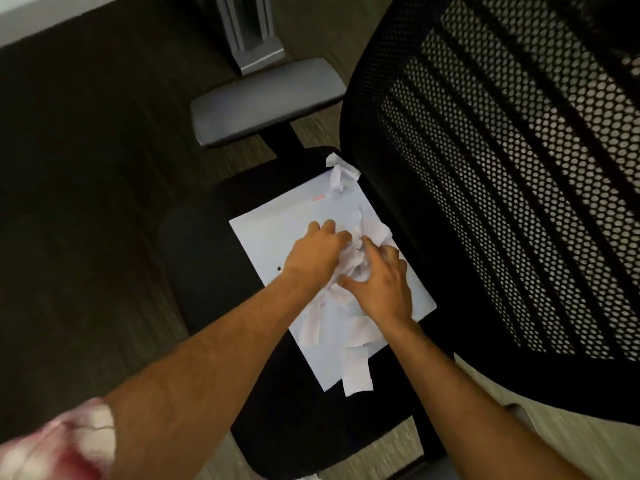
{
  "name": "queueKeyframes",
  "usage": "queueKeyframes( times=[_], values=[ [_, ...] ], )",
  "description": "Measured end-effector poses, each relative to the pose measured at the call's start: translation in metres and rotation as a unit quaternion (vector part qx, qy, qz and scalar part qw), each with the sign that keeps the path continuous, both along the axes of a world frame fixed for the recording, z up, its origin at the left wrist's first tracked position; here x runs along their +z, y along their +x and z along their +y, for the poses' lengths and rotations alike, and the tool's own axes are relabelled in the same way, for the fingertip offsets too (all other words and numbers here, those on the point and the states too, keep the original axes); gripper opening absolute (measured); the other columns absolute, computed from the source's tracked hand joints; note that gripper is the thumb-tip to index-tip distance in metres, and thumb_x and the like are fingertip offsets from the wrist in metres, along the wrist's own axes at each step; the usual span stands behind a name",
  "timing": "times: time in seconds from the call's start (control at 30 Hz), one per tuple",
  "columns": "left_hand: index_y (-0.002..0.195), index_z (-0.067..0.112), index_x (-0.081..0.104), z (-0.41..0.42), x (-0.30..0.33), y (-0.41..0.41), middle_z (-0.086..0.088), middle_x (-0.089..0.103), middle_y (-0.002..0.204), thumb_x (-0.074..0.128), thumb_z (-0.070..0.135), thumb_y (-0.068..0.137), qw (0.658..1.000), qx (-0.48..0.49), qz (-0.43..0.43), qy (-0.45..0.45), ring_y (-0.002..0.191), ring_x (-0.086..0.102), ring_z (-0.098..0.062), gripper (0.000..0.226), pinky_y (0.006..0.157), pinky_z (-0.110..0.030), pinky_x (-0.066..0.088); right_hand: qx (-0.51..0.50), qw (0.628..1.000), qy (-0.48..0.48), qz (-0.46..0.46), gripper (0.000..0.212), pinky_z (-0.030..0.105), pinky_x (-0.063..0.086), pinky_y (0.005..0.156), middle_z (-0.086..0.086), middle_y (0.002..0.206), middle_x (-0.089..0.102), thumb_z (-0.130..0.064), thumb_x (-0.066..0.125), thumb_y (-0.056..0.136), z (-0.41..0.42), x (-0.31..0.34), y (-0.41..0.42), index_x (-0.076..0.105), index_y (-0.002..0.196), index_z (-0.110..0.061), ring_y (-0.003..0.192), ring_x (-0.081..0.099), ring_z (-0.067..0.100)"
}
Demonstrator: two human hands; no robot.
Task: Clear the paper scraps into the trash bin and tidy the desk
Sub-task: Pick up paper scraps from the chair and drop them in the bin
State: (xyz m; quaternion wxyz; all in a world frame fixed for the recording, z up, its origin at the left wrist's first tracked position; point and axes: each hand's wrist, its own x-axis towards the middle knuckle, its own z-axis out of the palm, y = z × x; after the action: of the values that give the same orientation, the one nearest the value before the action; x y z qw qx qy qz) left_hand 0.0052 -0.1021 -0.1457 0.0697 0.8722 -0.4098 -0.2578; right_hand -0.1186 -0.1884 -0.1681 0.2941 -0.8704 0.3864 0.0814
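A flat white paper sheet [273, 237] lies on the black seat of an office chair [207, 258]. Torn and crumpled paper scraps [372, 230] are heaped on it. My left hand [313, 254] and my right hand [381, 285] press in from both sides of the heap, fingers curled around the crumpled scraps between them. One crumpled scrap [341, 173] sits apart at the sheet's far corner, by the backrest. A loose strip [356, 374] hangs over the sheet's near edge. No trash bin is in view.
The chair's black mesh backrest [502, 168] rises on the right, close to my right arm. A grey armrest [266, 102] sticks out beyond the seat. A grey metal desk leg [252, 36] stands on the dark carpet [86, 185] at the top.
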Motion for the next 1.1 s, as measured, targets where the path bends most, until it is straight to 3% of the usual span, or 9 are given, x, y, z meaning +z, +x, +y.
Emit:
queueKeyframes(
  times=[0.13,0.3,0.4,0.5,0.6,0.77,0.93,1.03,1.1],
  values=[
    [0.123,0.017,0.062,0.006,0.007,0.004,-0.008,0.054,0.099,0.069,0.018,0.086,1.000,0.007,0.013,-0.026,0.093,0.055,-0.029,0.037,0.069,-0.036,0.049,-0.010,1.000,-0.003,0.005,0.083,0.039,0.052,0.075,0.003,0.136,0.046,-0.048,0.078,0.078,0.006,0.000,0.003,0.034,0.148,-0.035,0.121,0.046,0.028],
    [0.125,0.018,0.065,0.024,0.005,0.012,-0.011,0.062,0.101,0.065,0.003,0.091,0.996,0.051,-0.001,-0.072,0.091,0.061,-0.031,0.037,0.072,-0.036,0.050,-0.014,1.000,0.006,-0.012,0.063,0.044,0.053,0.089,0.005,0.140,0.051,-0.026,0.067,0.092,0.012,0.002,0.003,0.039,0.148,-0.029,0.122,0.051,0.029],
    [0.120,0.021,0.068,0.033,0.006,0.016,-0.008,0.061,0.098,0.064,0.002,0.091,0.990,0.099,0.016,-0.099,0.087,0.060,-0.028,0.035,0.072,-0.036,0.053,-0.005,1.000,-0.003,0.002,0.057,0.042,0.051,0.088,0.003,0.145,0.051,-0.046,0.061,0.093,0.023,0.005,-0.005,0.046,0.144,-0.026,0.125,0.050,0.027],
    [0.114,0.023,0.069,0.042,0.012,0.021,-0.001,0.056,0.093,0.062,0.004,0.092,0.982,0.146,0.031,-0.116,0.081,0.059,-0.024,0.030,0.065,-0.032,0.051,0.040,0.996,-0.014,0.080,0.087,0.042,0.053,0.083,0.000,0.153,0.036,-0.079,0.056,0.074,0.044,0.006,-0.007,0.042,0.144,-0.030,0.130,0.040,0.026],
    [0.119,0.025,0.068,0.052,0.014,0.024,-0.003,0.061,0.100,0.063,0.008,0.094,0.979,0.153,0.043,-0.128,0.085,0.061,-0.023,0.031,0.070,-0.031,0.052,0.090,0.984,-0.055,0.143,0.100,0.039,0.054,0.082,0.004,0.155,0.024,-0.086,0.058,0.065,0.070,0.007,-0.003,0.034,0.146,-0.033,0.130,0.034,0.029],
    [0.122,0.027,0.067,0.073,0.016,0.021,-0.002,0.063,0.107,0.063,0.009,0.095,0.974,0.178,0.055,-0.126,0.090,0.063,-0.021,0.033,0.077,-0.027,0.052,0.105,0.987,-0.067,0.106,0.065,0.034,0.056,0.078,0.005,0.140,0.037,-0.057,0.073,0.080,0.099,0.011,-0.001,0.048,0.132,-0.028,0.121,0.040,0.026],
    [0.116,0.029,0.069,0.096,0.023,0.017,0.000,0.062,0.104,0.058,0.012,0.097,0.971,0.193,0.066,-0.127,0.090,0.063,-0.020,0.028,0.076,-0.030,0.053,0.118,0.990,-0.052,0.063,0.026,0.031,0.055,0.081,0.006,0.121,0.054,-0.026,0.064,0.095,0.110,0.015,-0.004,0.058,0.119,-0.019,0.109,0.049,0.022],
    [0.113,0.029,0.070,0.115,0.034,0.017,-0.001,0.062,0.102,0.057,0.015,0.097,0.970,0.189,0.078,-0.132,0.089,0.062,-0.022,0.025,0.075,-0.035,0.055,0.103,0.994,-0.022,0.017,0.005,0.034,0.050,0.074,0.008,0.101,0.064,-0.012,0.061,0.094,0.110,0.020,-0.008,0.061,0.099,-0.012,0.094,0.057,0.024],
    [0.116,0.027,0.070,0.131,0.042,0.019,-0.003,0.062,0.103,0.058,0.015,0.097,0.969,0.188,0.077,-0.137,0.091,0.062,-0.024,0.025,0.078,-0.039,0.056,0.084,0.996,-0.015,-0.003,0.005,0.035,0.050,0.071,0.008,0.093,0.065,-0.010,0.062,0.093,0.110,0.024,-0.008,0.059,0.090,-0.011,0.085,0.059,0.024]
  ],
)
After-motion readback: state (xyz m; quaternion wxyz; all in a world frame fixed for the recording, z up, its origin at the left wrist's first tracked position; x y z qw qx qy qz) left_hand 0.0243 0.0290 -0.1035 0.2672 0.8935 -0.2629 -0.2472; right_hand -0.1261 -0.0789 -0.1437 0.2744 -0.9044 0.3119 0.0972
